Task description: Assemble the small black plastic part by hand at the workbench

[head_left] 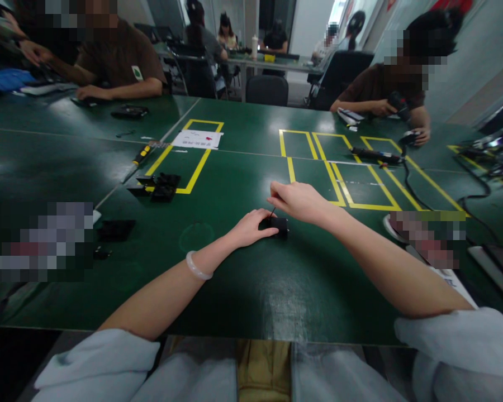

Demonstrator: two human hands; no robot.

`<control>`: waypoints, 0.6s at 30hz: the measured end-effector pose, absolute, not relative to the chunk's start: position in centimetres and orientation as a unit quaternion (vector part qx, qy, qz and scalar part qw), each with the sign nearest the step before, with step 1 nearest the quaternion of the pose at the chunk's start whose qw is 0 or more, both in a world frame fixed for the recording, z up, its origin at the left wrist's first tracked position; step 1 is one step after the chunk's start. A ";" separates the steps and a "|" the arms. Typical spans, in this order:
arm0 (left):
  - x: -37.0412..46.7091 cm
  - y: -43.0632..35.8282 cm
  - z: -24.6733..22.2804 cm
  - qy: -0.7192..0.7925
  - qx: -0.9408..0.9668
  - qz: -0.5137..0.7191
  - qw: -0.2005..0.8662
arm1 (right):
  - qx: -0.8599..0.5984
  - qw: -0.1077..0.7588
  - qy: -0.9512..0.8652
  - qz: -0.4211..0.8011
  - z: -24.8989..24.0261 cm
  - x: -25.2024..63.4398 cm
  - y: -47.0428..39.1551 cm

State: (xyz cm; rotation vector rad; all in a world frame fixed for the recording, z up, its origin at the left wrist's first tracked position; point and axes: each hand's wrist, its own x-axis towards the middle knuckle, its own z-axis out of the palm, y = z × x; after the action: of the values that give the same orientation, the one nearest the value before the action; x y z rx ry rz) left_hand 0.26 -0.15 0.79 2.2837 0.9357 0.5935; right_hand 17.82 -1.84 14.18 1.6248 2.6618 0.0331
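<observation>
A small black plug adapter (280, 226) lies on the green table, its two short metal prongs pointing right. My left hand (255, 226) grips it from the left between thumb and fingers. Just above, my right hand (291, 196) is closed in a pinch around a thin dark rod (273, 212) that slants down to the adapter's upper left. Its far end is hidden by the left fingers, so I cannot tell whether it touches or enters the adapter.
Black adapter parts (161, 186) lie at the yellow-taped box on the left, near a yellow-and-black screwdriver (141, 155). A paper sheet (198, 139) lies behind. Farther right are a black pen-shaped tool (376, 155) and a cable (414, 187). Other people sit across the table.
</observation>
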 end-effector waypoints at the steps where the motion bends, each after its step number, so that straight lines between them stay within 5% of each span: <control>1: 0.3 -0.1 0.8 0.353 0.859 0.223 0.298 | 0.521 0.017 0.853 0.016 14.2 17.8 -1.7; 18: 0.2 0.0 0.6 0.344 0.857 0.233 0.304 | 0.485 0.031 0.873 -0.047 14.9 17.0 0.0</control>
State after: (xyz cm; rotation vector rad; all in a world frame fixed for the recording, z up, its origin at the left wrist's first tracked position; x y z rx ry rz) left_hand 0.24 -0.03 0.57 2.2714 0.9117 0.6174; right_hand 17.05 0.04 14.90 1.4950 2.6891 -0.1440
